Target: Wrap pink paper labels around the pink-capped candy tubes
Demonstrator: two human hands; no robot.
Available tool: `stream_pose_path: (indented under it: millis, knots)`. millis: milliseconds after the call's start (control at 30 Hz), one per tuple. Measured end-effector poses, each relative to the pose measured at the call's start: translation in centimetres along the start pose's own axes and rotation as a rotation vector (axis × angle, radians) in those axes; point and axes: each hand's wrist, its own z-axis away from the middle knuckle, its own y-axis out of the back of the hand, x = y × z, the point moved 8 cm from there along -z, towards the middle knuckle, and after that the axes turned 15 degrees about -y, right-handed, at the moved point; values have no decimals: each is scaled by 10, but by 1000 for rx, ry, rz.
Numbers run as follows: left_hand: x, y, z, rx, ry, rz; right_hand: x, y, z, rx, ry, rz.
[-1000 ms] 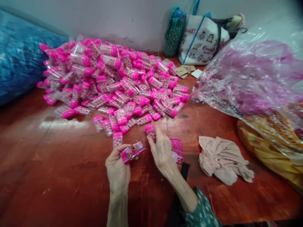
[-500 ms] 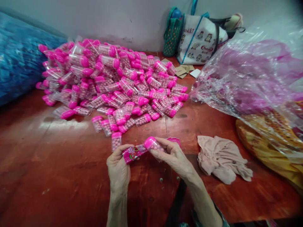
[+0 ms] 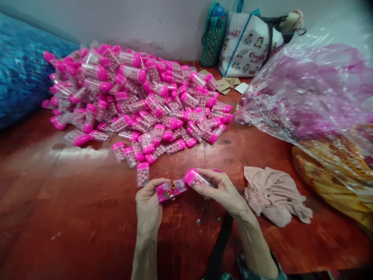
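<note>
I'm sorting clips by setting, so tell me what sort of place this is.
Probably an indoor workspace for small goods in bulk, home or factory unclear: a heap of pink-capped containers on a reddish surface, a blue sack beside it, a printed pink wrapper in the left hand.

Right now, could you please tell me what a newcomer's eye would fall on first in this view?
Probably the large heap of clear, pink-capped plastic containers, piled on the reddish-brown table near the pale wall. Next, in the near middle, the left hand holding a printed magenta wrapper and the right hand a single clear container with a pink cap. Crumpled, shiny clear plastic at right also stands out.
</note>
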Motion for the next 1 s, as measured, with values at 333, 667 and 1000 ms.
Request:
stream_pose_path:
  millis: [333, 667, 1000]
  knots:
    - [-2, 2, -2, 0, -24, -19, 4, -8, 1, -49, 9, 162]
    - [-9, -4, 6, -99, 93, -48, 7, -7, 9, -274, -68, 152]
    - [-12, -6, 5, -128, 131, -37, 20, -9, 8, -298, -156, 48]
